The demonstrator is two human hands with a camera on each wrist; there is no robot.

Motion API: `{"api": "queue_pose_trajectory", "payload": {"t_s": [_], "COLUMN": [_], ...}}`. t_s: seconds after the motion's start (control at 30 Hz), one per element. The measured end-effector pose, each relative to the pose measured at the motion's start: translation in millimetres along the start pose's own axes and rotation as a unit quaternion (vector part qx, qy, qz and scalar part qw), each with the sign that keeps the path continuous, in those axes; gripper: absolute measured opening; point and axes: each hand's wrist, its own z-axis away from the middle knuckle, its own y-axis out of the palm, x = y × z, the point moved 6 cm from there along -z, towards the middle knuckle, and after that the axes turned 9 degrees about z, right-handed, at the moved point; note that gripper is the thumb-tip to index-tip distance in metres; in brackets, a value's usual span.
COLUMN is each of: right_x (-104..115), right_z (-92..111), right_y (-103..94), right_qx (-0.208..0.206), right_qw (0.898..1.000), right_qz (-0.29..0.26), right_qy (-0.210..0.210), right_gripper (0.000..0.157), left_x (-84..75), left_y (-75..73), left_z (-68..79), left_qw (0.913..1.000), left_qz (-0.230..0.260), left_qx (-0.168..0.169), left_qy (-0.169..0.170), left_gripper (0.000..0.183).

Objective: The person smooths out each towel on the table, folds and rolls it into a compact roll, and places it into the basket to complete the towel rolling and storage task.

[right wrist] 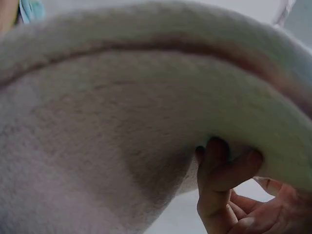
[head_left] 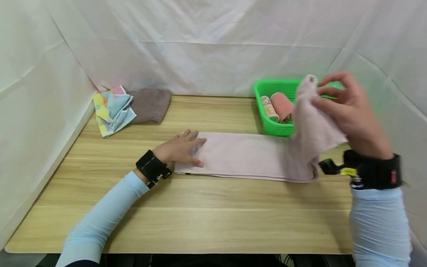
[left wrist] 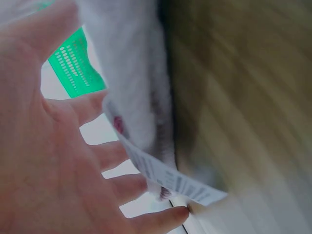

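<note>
A pale pink towel (head_left: 240, 154), folded into a long strip, lies across the table with its right end lifted. My left hand (head_left: 181, 148) rests on the strip's left end, fingers spread. In the left wrist view a white label with a barcode (left wrist: 170, 180) sticks out from the towel edge (left wrist: 131, 73) beside those fingers. With thumb and fingers, my right hand (head_left: 350, 111) pinches the raised end, which hangs in folds beneath it. Up close in the right wrist view, the lifted cloth (right wrist: 97, 141) curves over the pinching fingertips (right wrist: 219, 161).
Behind the towel's right part stands a green plastic basket (head_left: 277, 129) holding rolled cloths, one of them coral (head_left: 282, 105). At the back left lie a crumpled multicoloured cloth (head_left: 115, 109) and a folded grey-brown towel (head_left: 151, 105). White curtains (head_left: 213, 48) enclose the wooden table (head_left: 213, 218).
</note>
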Motion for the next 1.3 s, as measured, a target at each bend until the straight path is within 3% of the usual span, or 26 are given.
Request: {"api": "queue_pose_trajectory", "payload": {"t_s": [0.1, 0.3, 0.47, 0.6, 0.73, 0.9, 1.0, 1.3], "right_x": [-7, -40, -77, -104, -123, -140, -148, -165], "right_z": [-16, -42, -49, -48, -47, -43, -42, -38], "right_y": [43.6, 118.9, 175.2, 208.2, 232.4, 250.0, 255.2, 270.1], "right_qx": [0.056, 0.135, 0.195, 0.226, 0.233, 0.24, 0.249, 0.279], "right_qw": [0.997, 0.974, 0.964, 0.957, 0.954, 0.946, 0.939, 0.934], "right_qz": [0.05, 0.176, 0.179, 0.185, 0.187, 0.219, 0.236, 0.222], "right_qy": [-0.021, -0.052, -0.032, -0.003, 0.014, 0.006, 0.005, 0.018], "right_gripper": [0.028, 0.014, 0.021, 0.023, 0.025, 0.025, 0.026, 0.036], "left_x": [-2.7, -4.7, -5.9, -5.2, -0.8, 22.4, 34.3, 32.1], "left_y": [0.6, 0.4, -0.3, 0.8, -4.2, -25.7, -36.8, -38.3], "left_z": [-2.2, -3.7, -5.7, -7.9, -5.0, 8.0, 15.3, 9.7], "left_qw": [1.0, 0.9996, 0.9988, 0.9981, 0.9992, 0.9963, 0.9949, 0.9985], "left_qz": [-0.01, -0.027, -0.048, -0.06, -0.026, 0.054, 0.057, 0.047], "left_qx": [-0.001, 0.002, 0.001, 0.009, 0.018, 0.013, 0.005, -0.002], "left_qy": [-0.001, -0.003, -0.005, -0.015, -0.026, -0.065, -0.083, -0.03], "left_gripper": [0.099, 0.099, 0.1, 0.103, 0.105, 0.095, 0.088, 0.061]}}
